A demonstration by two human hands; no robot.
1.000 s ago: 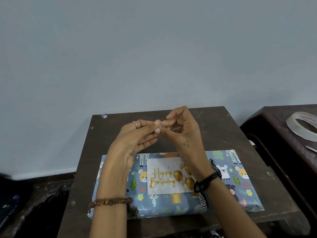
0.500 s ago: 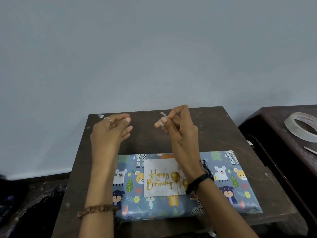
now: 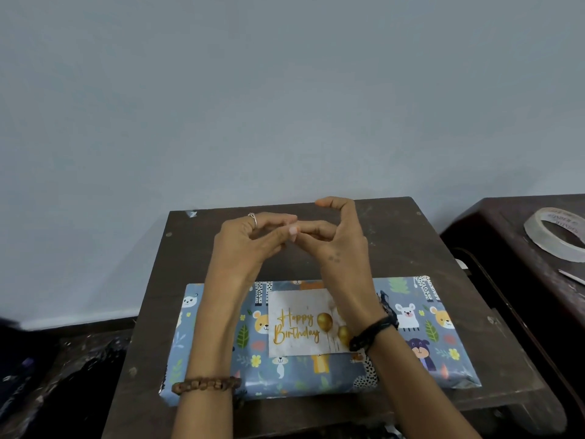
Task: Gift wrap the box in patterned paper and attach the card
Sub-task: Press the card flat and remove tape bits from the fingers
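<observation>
The box, wrapped in blue animal-print paper, lies flat on the dark table, near its front edge. A white "Happy Birthday" card with gold balloons lies on top of the box, partly behind my right wrist. Both hands are raised above the far half of the table. My left hand and my right hand meet at the fingertips and pinch a small piece of clear tape between them. My right index finger arches up free.
A roll of clear tape lies on a second dark table at the right, with a thin metal tool beside it. A tape scrap sticks to the table's far left corner. Dark clutter lies low at the left.
Half a second ago my hands were apart, the right one holding the tape piece alone. My left hand has come back to the right and the fingertips meet again.
</observation>
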